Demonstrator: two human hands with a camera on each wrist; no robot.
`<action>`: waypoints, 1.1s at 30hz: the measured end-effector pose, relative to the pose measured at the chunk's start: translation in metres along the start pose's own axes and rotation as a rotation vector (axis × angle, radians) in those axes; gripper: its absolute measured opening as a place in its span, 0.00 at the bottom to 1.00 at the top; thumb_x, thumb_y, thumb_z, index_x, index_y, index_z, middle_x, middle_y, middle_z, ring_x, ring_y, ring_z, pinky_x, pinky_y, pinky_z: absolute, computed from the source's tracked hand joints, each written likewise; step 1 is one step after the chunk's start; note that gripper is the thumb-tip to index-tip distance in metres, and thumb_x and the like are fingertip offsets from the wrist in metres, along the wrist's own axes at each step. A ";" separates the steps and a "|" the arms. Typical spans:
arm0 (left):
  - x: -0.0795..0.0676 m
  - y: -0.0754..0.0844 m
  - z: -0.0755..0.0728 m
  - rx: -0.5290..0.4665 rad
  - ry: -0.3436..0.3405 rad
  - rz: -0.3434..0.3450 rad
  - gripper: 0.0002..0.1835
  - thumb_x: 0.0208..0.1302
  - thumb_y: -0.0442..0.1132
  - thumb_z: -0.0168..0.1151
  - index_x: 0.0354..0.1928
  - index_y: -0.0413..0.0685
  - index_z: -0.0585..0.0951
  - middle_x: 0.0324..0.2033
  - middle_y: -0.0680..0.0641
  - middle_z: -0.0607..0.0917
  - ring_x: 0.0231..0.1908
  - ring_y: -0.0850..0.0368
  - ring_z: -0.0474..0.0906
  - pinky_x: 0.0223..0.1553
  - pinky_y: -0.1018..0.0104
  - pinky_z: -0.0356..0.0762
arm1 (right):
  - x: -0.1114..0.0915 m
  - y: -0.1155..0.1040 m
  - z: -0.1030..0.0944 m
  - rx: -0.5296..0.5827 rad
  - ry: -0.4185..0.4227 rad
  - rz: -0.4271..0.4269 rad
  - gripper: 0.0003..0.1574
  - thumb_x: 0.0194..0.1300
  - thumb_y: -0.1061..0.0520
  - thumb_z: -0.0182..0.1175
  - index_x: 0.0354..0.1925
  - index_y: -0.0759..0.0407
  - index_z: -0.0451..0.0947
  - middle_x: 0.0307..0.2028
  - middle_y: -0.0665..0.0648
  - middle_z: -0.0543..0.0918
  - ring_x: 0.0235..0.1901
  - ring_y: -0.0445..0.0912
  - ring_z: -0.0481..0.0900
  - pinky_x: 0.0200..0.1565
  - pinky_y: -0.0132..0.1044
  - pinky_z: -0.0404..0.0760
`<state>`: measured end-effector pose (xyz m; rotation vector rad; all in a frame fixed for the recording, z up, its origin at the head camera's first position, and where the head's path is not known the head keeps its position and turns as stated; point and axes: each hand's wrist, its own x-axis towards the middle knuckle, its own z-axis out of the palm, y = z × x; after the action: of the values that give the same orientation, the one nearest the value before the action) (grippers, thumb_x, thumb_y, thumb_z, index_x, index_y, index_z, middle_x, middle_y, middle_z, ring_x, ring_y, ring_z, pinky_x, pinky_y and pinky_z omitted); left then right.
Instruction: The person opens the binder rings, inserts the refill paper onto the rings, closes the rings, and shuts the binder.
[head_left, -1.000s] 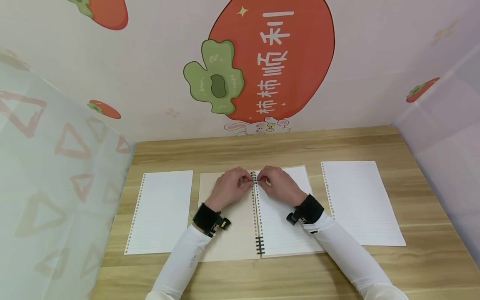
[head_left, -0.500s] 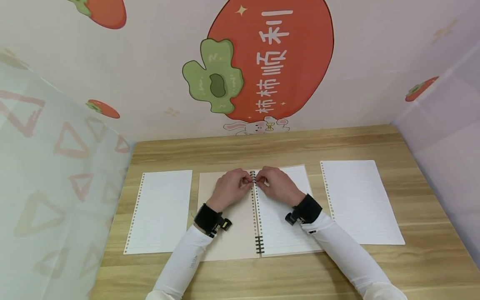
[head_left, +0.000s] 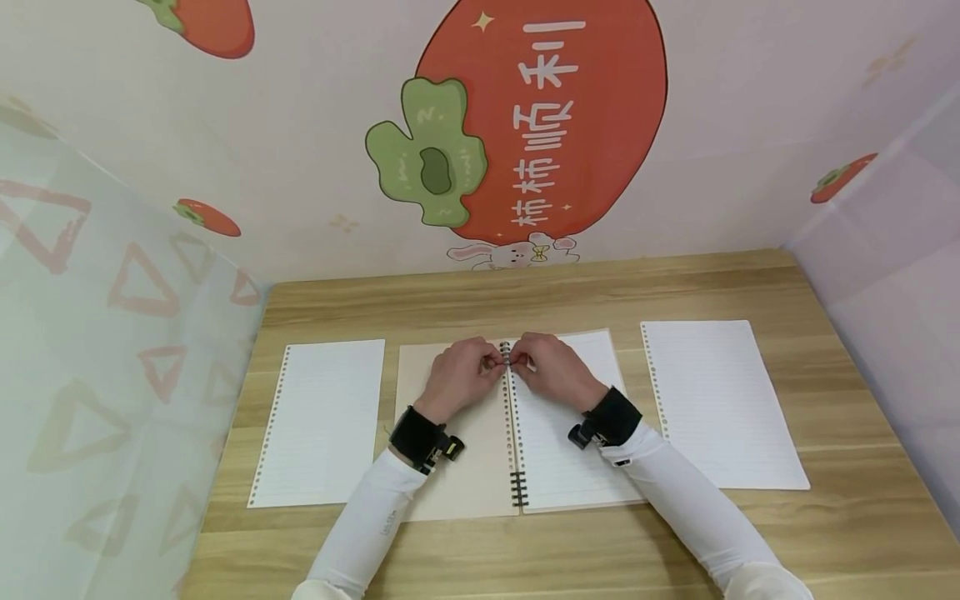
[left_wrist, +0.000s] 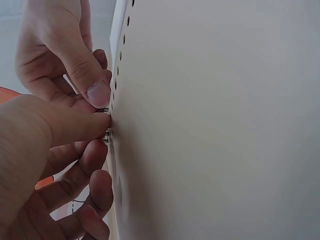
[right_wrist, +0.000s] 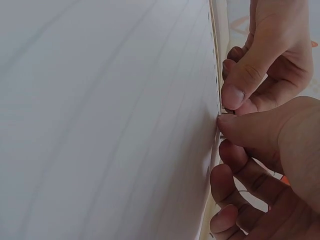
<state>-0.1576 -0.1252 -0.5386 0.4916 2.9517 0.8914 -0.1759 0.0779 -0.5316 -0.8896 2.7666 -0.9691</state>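
Note:
An open loose-leaf notebook lies on the table, with a beige cover (head_left: 457,479) on the left and lined pages (head_left: 573,462) on the right. Black binder rings (head_left: 506,347) run through its holes at the top of the spine; a second black ring strip (head_left: 519,489) joins the lower end. My left hand (head_left: 462,375) pinches the upper rings from the cover side, thumb against them. From the page side, my right hand (head_left: 557,372) pinches the same rings, its fingertips almost meeting the left ones. Both wrist views show metal ring ends (left_wrist: 106,134) between the fingertips, partly hidden.
A loose punched sheet (head_left: 322,425) lies left of the notebook, and another lined sheet (head_left: 723,404) lies to its right, near my right forearm. Behind the wooden table (head_left: 450,304) rises a wall (head_left: 300,167) with printed pictures; side walls flank it.
My right hand has shifted slightly left, bringing its fingertips closer to the left ones at the upper rings. The left hand stays nearly still. Notebook and sheets lie as before.

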 end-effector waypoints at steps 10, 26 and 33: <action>0.001 0.001 0.000 -0.012 0.003 0.001 0.04 0.65 0.46 0.69 0.34 0.59 0.90 0.30 0.62 0.83 0.27 0.67 0.76 0.25 0.67 0.74 | 0.001 -0.001 -0.001 -0.008 -0.002 -0.009 0.03 0.64 0.61 0.69 0.36 0.55 0.88 0.31 0.47 0.81 0.32 0.40 0.76 0.35 0.35 0.78; 0.000 0.002 0.003 -0.045 -0.001 -0.006 0.02 0.64 0.43 0.69 0.34 0.58 0.89 0.30 0.62 0.84 0.29 0.68 0.78 0.29 0.66 0.77 | 0.000 0.000 -0.001 0.017 0.002 0.022 0.05 0.64 0.62 0.69 0.37 0.54 0.90 0.31 0.47 0.82 0.31 0.40 0.77 0.35 0.36 0.78; -0.001 0.001 0.002 -0.042 -0.001 -0.012 0.03 0.65 0.43 0.69 0.34 0.57 0.89 0.30 0.61 0.84 0.29 0.68 0.78 0.29 0.67 0.77 | 0.004 0.000 -0.002 0.045 0.011 -0.012 0.06 0.63 0.64 0.70 0.37 0.55 0.91 0.31 0.48 0.84 0.31 0.40 0.78 0.35 0.35 0.79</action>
<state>-0.1562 -0.1239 -0.5397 0.4718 2.9252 0.9497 -0.1794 0.0769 -0.5301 -0.8979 2.7402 -1.0368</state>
